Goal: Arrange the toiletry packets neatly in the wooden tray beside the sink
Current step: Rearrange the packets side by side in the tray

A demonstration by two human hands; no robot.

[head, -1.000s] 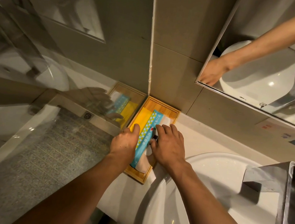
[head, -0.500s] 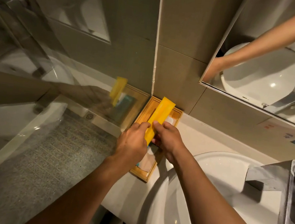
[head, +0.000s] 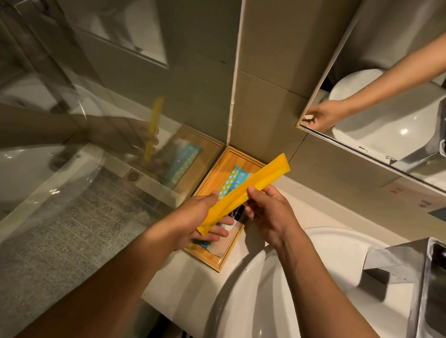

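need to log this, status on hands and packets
Left hand and right hand both shut on long yellow packet, raised over rectangular wooden tray. Blue dotted packet lies in tray. Nothing in the way.

yellow packet (head: 244, 194): plain saturated yellow. Blue packet (head: 232, 179): light blue with a white/yellow dot pattern and white print. Wooden tray (head: 212, 176): light honey wood grain. Sink (head: 298, 304): glossy white. Faucet (head: 436, 301): chrome. Wall tiles (head: 276, 49): grey-beige.
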